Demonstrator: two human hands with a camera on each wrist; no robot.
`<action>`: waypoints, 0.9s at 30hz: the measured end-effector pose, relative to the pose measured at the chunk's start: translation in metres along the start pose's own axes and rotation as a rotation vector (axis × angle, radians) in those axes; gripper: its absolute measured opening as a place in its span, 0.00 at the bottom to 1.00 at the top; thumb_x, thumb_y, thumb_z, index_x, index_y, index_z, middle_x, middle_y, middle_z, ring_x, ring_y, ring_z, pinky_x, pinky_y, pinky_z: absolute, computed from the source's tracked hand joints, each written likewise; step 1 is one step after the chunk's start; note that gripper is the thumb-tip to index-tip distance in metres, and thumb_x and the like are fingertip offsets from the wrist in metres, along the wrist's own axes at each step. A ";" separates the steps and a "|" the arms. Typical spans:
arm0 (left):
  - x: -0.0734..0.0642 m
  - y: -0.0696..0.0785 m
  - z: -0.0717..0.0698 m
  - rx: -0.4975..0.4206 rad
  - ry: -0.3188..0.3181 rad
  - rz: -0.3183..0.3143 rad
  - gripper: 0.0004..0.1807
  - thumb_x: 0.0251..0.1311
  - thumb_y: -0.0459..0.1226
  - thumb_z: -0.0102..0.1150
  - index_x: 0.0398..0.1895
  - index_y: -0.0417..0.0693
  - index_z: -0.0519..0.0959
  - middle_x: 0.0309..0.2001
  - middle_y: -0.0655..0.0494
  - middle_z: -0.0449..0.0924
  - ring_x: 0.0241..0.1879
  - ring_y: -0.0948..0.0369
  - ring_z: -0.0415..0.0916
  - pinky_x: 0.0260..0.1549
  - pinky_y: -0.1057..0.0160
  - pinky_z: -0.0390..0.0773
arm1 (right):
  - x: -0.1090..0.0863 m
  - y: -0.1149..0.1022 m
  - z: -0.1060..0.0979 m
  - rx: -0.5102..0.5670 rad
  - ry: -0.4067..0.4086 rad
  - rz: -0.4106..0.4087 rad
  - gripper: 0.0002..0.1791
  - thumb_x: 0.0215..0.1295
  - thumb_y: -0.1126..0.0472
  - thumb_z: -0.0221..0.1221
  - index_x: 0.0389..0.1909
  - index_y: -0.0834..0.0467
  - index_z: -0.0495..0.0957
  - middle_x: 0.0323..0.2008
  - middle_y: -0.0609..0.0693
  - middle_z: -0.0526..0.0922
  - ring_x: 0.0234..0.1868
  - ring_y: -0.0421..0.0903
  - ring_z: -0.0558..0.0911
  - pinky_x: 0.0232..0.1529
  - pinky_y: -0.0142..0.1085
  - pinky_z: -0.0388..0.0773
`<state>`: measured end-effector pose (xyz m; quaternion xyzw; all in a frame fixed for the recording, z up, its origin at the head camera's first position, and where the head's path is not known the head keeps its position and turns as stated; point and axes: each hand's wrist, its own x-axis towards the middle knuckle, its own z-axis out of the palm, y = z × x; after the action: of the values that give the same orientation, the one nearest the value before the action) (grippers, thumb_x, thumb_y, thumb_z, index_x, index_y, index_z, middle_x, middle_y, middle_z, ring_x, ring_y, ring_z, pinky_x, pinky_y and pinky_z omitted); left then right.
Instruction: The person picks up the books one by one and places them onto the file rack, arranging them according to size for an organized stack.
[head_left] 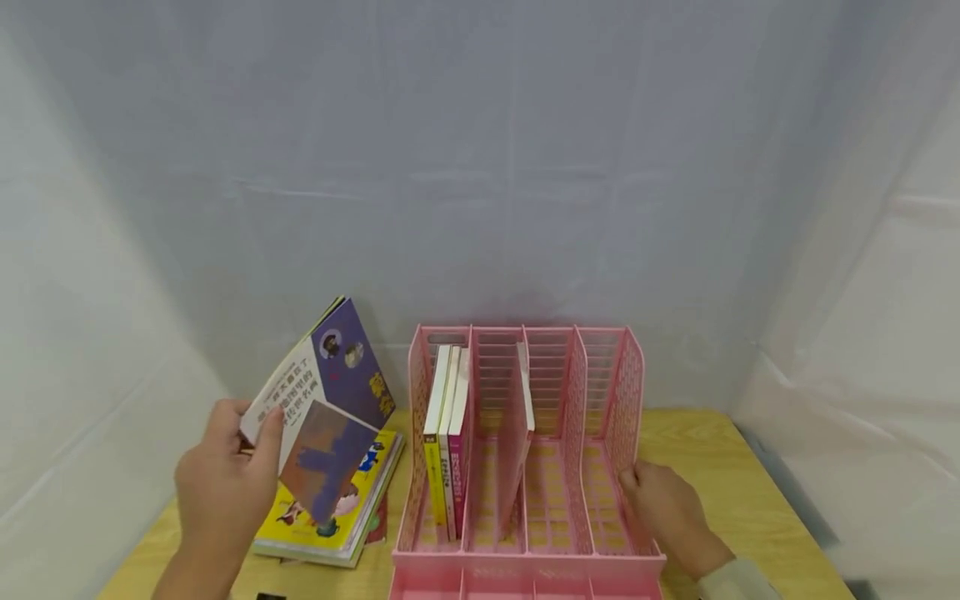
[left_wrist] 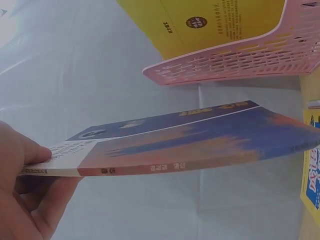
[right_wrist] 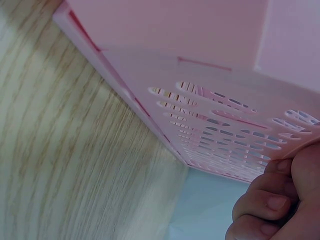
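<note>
My left hand [head_left: 228,479] pinches a thin paperback book [head_left: 348,367] by its lower left corner, thumb on the cover. The book has a white, purple and orange-blue cover and is held tilted in the air; in the left wrist view its spine faces the camera. My right hand [head_left: 667,508] grips the front edge of the right side wall of a pink book rack [head_left: 525,567], its fingers curled outside the perforated panel [right_wrist: 225,130]. Several upright books [head_left: 447,442] fill part of the rack's leftmost compartment. One thin book [head_left: 517,450] leans right in the second compartment.
A stack of books [head_left: 337,508] with a yellow cover on top lies on the wooden table [head_left: 705,450] left of the rack, below the held book. A small black object [head_left: 270,596] shows at the bottom edge. White sheeting [head_left: 480,167] hangs behind and at both sides.
</note>
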<state>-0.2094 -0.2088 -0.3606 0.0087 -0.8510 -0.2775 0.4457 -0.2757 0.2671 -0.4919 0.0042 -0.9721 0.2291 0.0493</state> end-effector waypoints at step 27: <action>-0.001 0.021 -0.006 -0.179 0.338 0.107 0.13 0.61 0.26 0.67 0.31 0.24 0.72 0.35 0.26 0.84 0.27 0.90 0.71 0.22 0.89 0.65 | 0.002 0.001 0.001 0.023 0.002 -0.012 0.25 0.80 0.53 0.45 0.17 0.53 0.64 0.15 0.48 0.67 0.18 0.44 0.63 0.22 0.37 0.62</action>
<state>-0.1990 -0.1931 -0.3487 -0.0298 -0.7354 -0.3224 0.5953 -0.2773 0.2677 -0.4934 0.0104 -0.9694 0.2398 0.0519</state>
